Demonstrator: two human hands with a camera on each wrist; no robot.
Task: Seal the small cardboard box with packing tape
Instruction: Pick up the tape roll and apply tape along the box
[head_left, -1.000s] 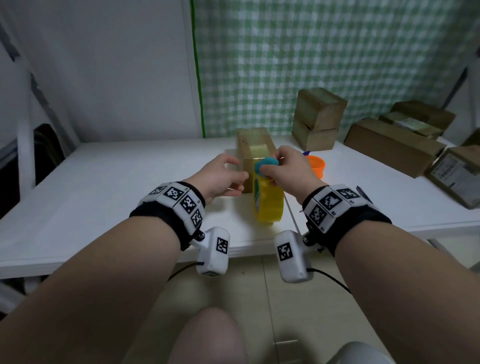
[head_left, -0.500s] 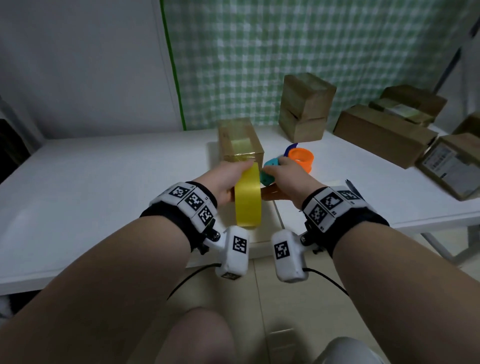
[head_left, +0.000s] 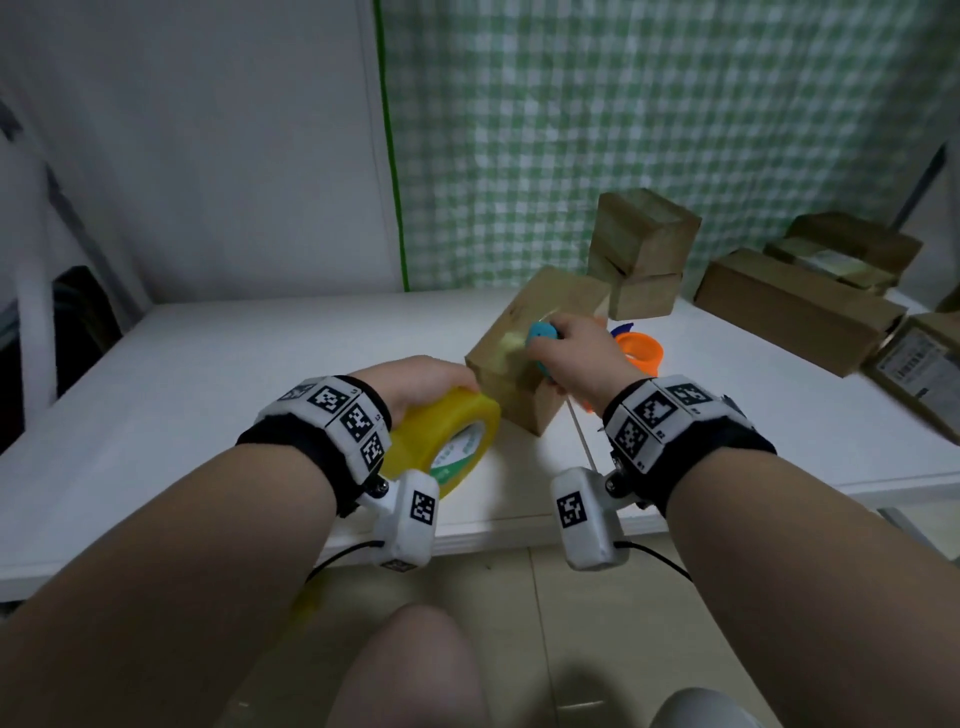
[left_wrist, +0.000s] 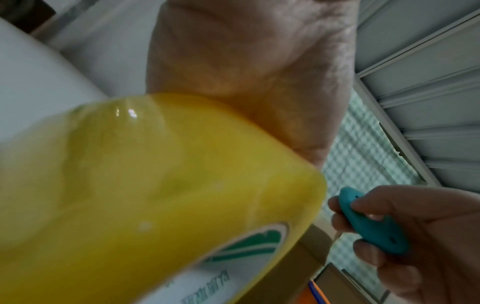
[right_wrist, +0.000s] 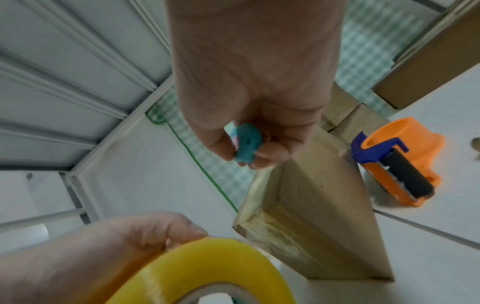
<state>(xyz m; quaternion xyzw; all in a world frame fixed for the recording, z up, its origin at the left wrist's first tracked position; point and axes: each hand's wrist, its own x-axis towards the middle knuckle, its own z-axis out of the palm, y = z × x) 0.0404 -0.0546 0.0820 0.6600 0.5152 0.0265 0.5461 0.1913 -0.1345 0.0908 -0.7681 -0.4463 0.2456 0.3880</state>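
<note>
The small cardboard box (head_left: 524, 358) lies slantwise on the white table (head_left: 208, 395), with clear tape along its near end (right_wrist: 283, 238). My left hand (head_left: 415, 384) grips a yellow roll of packing tape (head_left: 447, 441) just left of the box, near the table's front edge. The same roll fills the left wrist view (left_wrist: 145, 197) and shows low in the right wrist view (right_wrist: 207, 273). My right hand (head_left: 571, 353) hovers over the box and holds a small teal cutter (head_left: 543, 335), which also shows clearly in my curled fingers (right_wrist: 245, 144) (left_wrist: 374, 224).
An orange and blue tape dispenser (right_wrist: 397, 160) lies just right of the box (head_left: 636, 353). Two stacked cardboard boxes (head_left: 641, 254) stand behind it, and several more boxes (head_left: 795, 306) lie at the right. A green checked curtain (head_left: 649, 130) hangs behind the table.
My left hand has taken the tape roll down and left, tilting it onto its side. The box has turned slantwise, and my right hand with the cutter has moved up over it.
</note>
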